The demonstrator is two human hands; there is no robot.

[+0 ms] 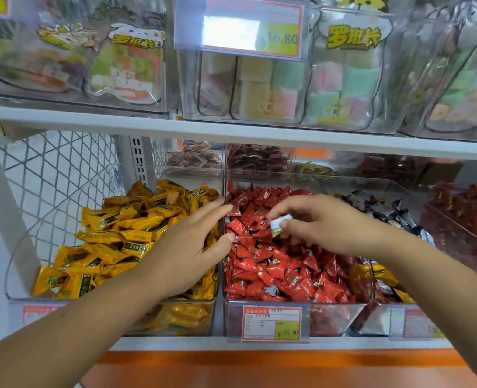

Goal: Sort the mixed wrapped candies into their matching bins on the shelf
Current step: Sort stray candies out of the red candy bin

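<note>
Right grip [324, 223] pinches a small white-wrapped candy [280, 226] just above the red candies [270, 271] heaped in their bin [331, 320]; to its left, the left grip [193, 247] lies flat, fingers straight, over yellow candies [114, 237].

Yellow-wrapped candies [125, 233], red-wrapped candies [273, 264], white candy [279, 224], orange shelf edge [259, 357]

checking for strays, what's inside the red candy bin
Red candies fill the bin, with one pale stray near the front. The right hand pinches a white candy above them. Whatever lies under it and the left hand is hidden.
</note>
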